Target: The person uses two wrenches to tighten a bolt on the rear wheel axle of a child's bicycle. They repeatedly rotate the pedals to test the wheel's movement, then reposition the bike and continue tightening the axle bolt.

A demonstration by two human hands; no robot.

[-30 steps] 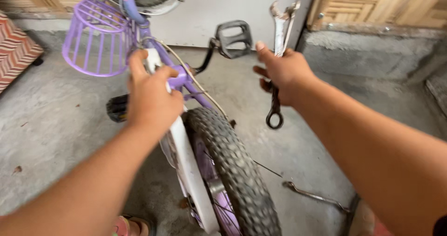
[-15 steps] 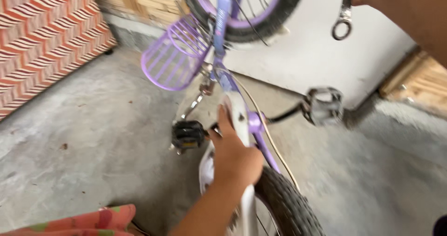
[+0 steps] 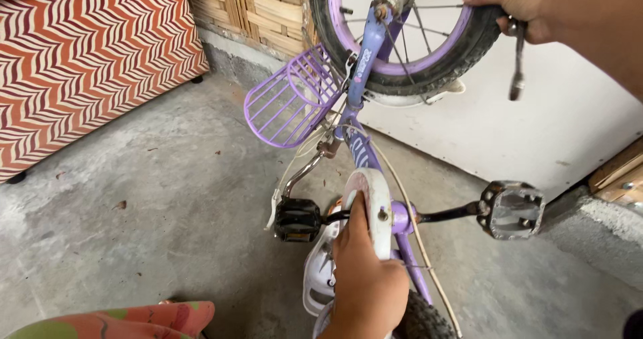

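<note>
Small purple kids' bike [image 3: 365, 155], upside down on the concrete floor [image 3: 134, 198], runs up the middle of the view. Front wheel [image 3: 402, 34] is at the top, up in the air in front of a white wall panel [image 3: 536, 125]. Purple basket [image 3: 291, 98] sits just below-left of that wheel. Black pedal [image 3: 298, 220] on the L, grey pedal [image 3: 512, 210] on the R, white chain guard [image 3: 372, 208] between them. Rear tyre [image 3: 422, 322] just shows at the bottom edge.

What changed: 1 s ago the view sat low over the rear tyre, and the right hand held two wrenches up in mid-air, clear of the bike. Half a sec ago it was swinging up and forward. Now the view has tilted toward the front end, and that hand is on the front wheel. So attention has moved from rear to front, in my judgement, w/ the tools carried along. A third wrench lying on the floor earlier is now out of view.

Right hand [image 3: 512, 4]: closed over the top-right of the front tyre, fingers curled onto the tread. Wrenches [image 3: 517, 64] are pinched in the same grip, and they hang down beside the rim. Only their lower ends show.

Left hand [image 3: 365, 279]: same spot as before, wrapped narrow round the chain guard near the crank, thumb pointing up along it. It steadies the frame.

Further out: red-and-white zigzag cushion [image 3: 87, 58] on the L, woven bamboo wall [image 3: 248, 4] behind, bit of orange-green cloth [image 3: 134, 319] at the bottom-left edge.
</note>
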